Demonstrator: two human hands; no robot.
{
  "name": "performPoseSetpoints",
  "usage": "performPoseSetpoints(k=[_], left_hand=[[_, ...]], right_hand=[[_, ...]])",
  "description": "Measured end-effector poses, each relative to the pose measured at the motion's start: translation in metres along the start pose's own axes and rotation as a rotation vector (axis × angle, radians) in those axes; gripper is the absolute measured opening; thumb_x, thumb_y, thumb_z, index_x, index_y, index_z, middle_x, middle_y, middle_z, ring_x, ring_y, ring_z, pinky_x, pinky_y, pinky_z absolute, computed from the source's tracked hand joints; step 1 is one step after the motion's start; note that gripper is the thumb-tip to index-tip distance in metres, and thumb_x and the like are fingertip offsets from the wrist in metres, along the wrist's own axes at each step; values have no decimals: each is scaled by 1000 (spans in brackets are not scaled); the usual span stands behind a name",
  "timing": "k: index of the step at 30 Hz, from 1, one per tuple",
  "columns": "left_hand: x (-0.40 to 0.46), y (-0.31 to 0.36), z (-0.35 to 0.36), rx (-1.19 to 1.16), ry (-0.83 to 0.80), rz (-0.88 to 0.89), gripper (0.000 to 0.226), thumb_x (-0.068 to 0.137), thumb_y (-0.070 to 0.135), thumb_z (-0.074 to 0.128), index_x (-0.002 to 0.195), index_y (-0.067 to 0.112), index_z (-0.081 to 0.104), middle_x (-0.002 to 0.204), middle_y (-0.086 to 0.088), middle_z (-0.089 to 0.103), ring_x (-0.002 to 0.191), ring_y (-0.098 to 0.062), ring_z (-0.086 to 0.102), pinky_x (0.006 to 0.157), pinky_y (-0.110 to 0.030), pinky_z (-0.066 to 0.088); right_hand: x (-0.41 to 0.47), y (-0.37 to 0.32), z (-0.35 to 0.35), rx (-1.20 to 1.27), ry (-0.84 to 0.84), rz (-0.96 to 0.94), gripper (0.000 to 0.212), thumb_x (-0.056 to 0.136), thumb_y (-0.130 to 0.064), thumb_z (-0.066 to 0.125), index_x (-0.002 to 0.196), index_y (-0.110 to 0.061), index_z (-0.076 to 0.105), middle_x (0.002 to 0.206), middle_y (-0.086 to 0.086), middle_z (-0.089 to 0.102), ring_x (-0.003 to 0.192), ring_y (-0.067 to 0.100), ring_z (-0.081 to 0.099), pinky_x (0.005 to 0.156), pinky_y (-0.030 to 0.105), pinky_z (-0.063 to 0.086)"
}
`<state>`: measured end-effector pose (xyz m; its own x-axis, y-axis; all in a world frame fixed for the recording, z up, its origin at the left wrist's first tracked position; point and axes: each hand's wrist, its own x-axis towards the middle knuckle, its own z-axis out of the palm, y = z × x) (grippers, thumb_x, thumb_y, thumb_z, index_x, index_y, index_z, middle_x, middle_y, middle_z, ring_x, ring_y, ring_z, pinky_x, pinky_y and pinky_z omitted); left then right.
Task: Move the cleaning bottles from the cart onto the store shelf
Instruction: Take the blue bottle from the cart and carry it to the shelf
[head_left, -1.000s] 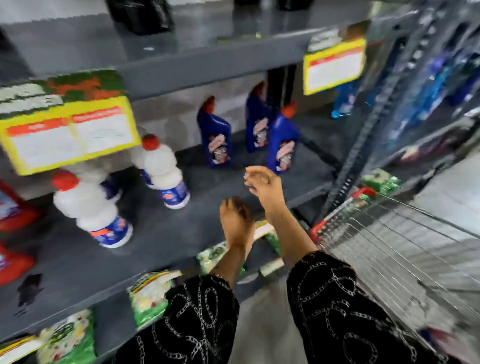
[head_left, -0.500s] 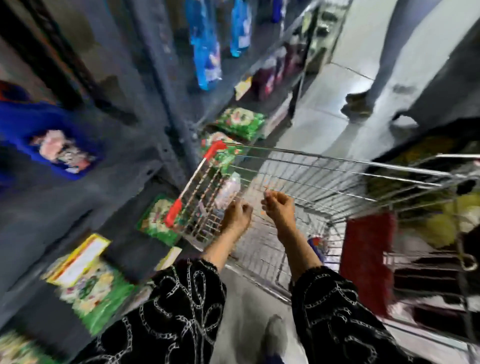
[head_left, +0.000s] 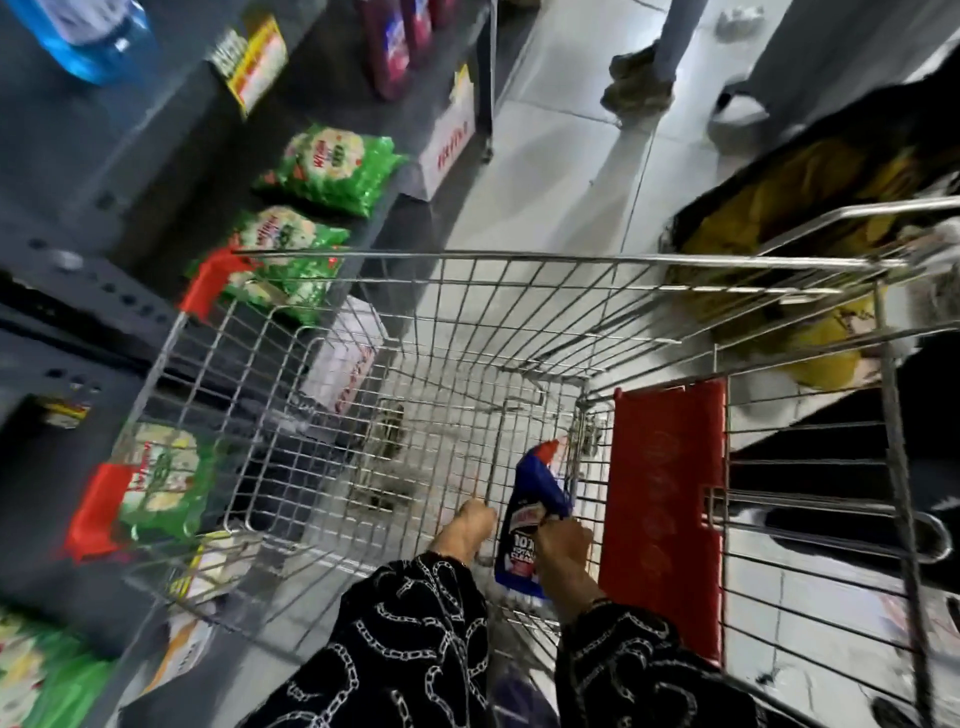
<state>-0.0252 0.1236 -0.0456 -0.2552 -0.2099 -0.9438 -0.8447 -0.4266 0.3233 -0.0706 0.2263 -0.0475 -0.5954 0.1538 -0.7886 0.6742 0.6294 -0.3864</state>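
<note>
Fingers (head_left: 563, 535) of right hand (head_left: 562, 548) round blue bottle (head_left: 530, 519) (inside cart (head_left: 467, 291))

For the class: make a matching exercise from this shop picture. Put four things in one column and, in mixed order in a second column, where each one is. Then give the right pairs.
Things
1. blue bottle
2. green packets
3. red flap
4. left hand

Places
A. on the low shelf beside the cart
B. held in the right hand, inside the cart
C. standing at the cart's near end, right of the bottle
D. down in the cart, just left of the bottle, holding nothing that shows

Pairs: 1-B, 2-A, 3-C, 4-D
</note>
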Motion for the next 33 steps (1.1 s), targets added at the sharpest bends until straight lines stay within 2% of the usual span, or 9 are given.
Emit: performPoseSetpoints(k=[4,6,9,11,16,23,26,29,33], left_hand=[[13,-5,7,-102,-23,-34,27,93,9,34,88,5,59,83,-12,57,74,-25,55,78,-36,45],[12,-5,7,-131,-34,-46,29,94,13,35,91,2,62,85,-14,58,74,-26,56,73,-35,47],[14,-8,6,-83,-74,-14,34,95,16,34,111,0,59,101,-15,58,91,-27,54,84,-39,46],[18,-11,6,-34,-75,-3,30,92,14,36,94,10,65,97,-11,64,91,-24,55,92,-40,45],[24,-14,5,-129,-63,27,31,96,25,38,82,15,63,82,-8,67,81,-24,61,85,-40,48],[14,-1,-23,-244,-28,34,31,96,32,43,81,14,63,62,-5,71,60,-23,65,59,-29,54],[-16,11,-35,-337,-80,109,31,97,30,42,107,8,61,89,-12,72,82,-26,67,80,-39,55],[-27,21,-42,-414,-175,188,36,94,32,47,116,6,59,104,-16,68,95,-29,63,90,-47,50],[-78,43,-62,-497,-300,353,38,75,30,66,105,6,64,90,-11,72,81,-24,67,80,-41,53]], right_hand=[[12,-4,13,-1,-17,-70,33,96,-15,38,124,-8,54,100,16,66,86,33,63,64,31,45],[6,-9,20,69,-57,-115,34,94,-13,37,126,-13,50,95,11,61,79,29,58,62,28,41],[10,-5,30,48,111,-65,37,90,-15,39,123,-10,55,116,17,57,106,36,57,88,39,47],[10,-3,27,53,201,49,32,91,-15,39,117,-9,58,118,17,57,108,35,56,91,41,47],[16,9,20,-37,-27,-58,25,97,-16,38,86,-4,58,79,2,57,66,17,50,47,22,33],[10,-1,10,286,-330,43,29,98,-19,43,75,-11,60,75,10,61,66,22,55,58,29,44],[-18,-20,-7,469,-466,19,46,100,-36,38,107,3,62,99,23,67,87,37,63,81,48,54],[-27,-37,-19,499,-500,-58,53,98,-39,40,121,5,58,117,31,62,106,43,59,99,58,46],[-67,-65,-44,566,-610,-172,48,95,-41,45,116,-2,63,107,23,68,89,34,67,79,44,56]])
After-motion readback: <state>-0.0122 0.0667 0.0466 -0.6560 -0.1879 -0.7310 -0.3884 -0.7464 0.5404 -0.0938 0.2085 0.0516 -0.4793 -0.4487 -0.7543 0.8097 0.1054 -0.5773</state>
